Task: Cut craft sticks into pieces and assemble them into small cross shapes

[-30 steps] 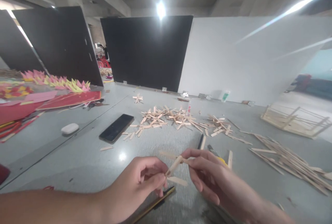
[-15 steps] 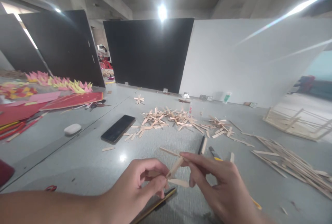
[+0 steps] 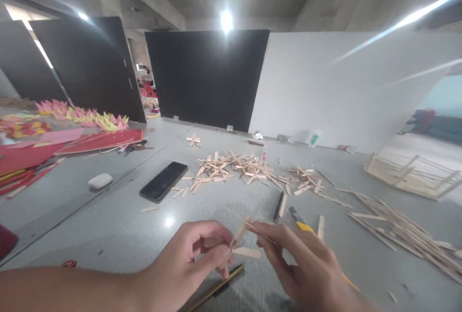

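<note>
L hand is curled, thumb + fingers pinching a small wooden piece, right of the phone and closer in. R hand is half curled, thumb + index pinching a thin stick at the piece's upper end, prob so L can steady it. Piece looks pale, flat slats splayed, bit blurry tbh. Cutter + stick pile lie right of the phone, prob for reach.

Black rectangular phone lying flat on the left of the grey worktop, smooth rounded white object just left of it. Far left's got pointy pink-and-yellow papery flowers behind a flat red sheet. Far side's basically one big black panel, then a pale grey-white panel to its right.
</note>
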A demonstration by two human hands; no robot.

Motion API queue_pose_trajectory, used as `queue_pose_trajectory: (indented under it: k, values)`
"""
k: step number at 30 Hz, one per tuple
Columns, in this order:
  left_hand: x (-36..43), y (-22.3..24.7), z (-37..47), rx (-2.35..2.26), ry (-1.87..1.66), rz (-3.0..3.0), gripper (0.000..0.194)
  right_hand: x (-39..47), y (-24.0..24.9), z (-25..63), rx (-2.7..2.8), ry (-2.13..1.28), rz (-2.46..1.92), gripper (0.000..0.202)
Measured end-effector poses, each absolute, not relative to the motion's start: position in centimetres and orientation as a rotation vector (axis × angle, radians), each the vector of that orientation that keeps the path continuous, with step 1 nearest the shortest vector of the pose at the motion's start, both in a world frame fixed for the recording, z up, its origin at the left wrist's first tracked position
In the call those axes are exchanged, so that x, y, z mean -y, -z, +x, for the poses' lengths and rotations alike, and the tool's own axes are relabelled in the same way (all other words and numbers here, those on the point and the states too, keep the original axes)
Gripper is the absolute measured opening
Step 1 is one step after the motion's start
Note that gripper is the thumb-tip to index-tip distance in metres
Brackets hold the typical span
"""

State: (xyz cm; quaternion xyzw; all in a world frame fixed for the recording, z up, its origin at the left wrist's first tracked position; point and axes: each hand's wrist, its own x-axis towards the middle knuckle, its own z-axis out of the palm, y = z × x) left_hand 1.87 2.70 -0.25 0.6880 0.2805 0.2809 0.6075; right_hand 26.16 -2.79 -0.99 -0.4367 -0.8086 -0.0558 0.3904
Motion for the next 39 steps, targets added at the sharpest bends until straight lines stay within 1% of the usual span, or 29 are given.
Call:
queue_pose_trajectory:
  k: [5,11,16,20,23,25,26,28,30,32,33,37,39]
  values:
    - [-2.6,0.3,1.8,-0.605,-0.685,1.517,0.026,2.7,1.2,26.6,2.210,0.051,-0.940,0.034]
    - [-2.7,1.1,1.6,-0.590,-0.702,1.395,0.033,2.0,0.3,26.4,2.170,-0.114,-0.856,0.027]
    - [-2.9,1.4,1.8,-0.599,-0.696,1.333,0.033,1.4,0.0,26.5,2.194,-0.331,-0.841,0.026]
    - [-3.1,0.7,2.2,-0.577,-0.659,1.313,0.032,1.5,0.7,26.8,2.208,-0.180,-0.909,0.029]
    - [-3.1,0.0,2.2,-0.607,-0.609,1.341,0.031,2.0,0.9,26.8,2.029,0.001,-1.089,0.028]
    - [-3.0,-0.2,2.1,-0.621,-0.580,1.358,0.032,2.2,0.5,26.4,1.860,0.072,-1.208,0.023]
    - [-2.9,-0.2,2.1,-0.630,-0.574,1.354,0.032,2.2,0.1,26.2,1.772,0.045,-1.265,0.018]
    - [-2.8,0.0,2.2,-0.658,-0.583,1.311,0.031,2.3,-0.7,25.4,1.589,-0.177,-1.353,0.009]
    - [-2.8,0.2,2.3,-0.680,-0.592,1.240,0.030,2.4,-1.4,24.7,1.419,-0.507,-1.365,0.018]
    - [-2.8,0.4,2.4,-0.685,-0.597,1.179,0.029,2.7,-1.6,24.1,1.353,-0.711,-1.348,0.021]
    - [-2.8,0.4,2.5,-0.689,-0.600,1.164,0.029,2.8,-1.5,23.9,1.385,-0.729,-1.347,0.022]
    - [-2.8,0.2,2.4,-0.748,-0.642,1.227,0.029,3.3,-0.6,23.3,1.607,-0.587,-1.439,0.024]
    - [-2.7,0.3,2.5,-0.734,-0.672,1.233,0.028,3.4,-0.3,22.8,1.659,-0.582,-1.505,0.023]
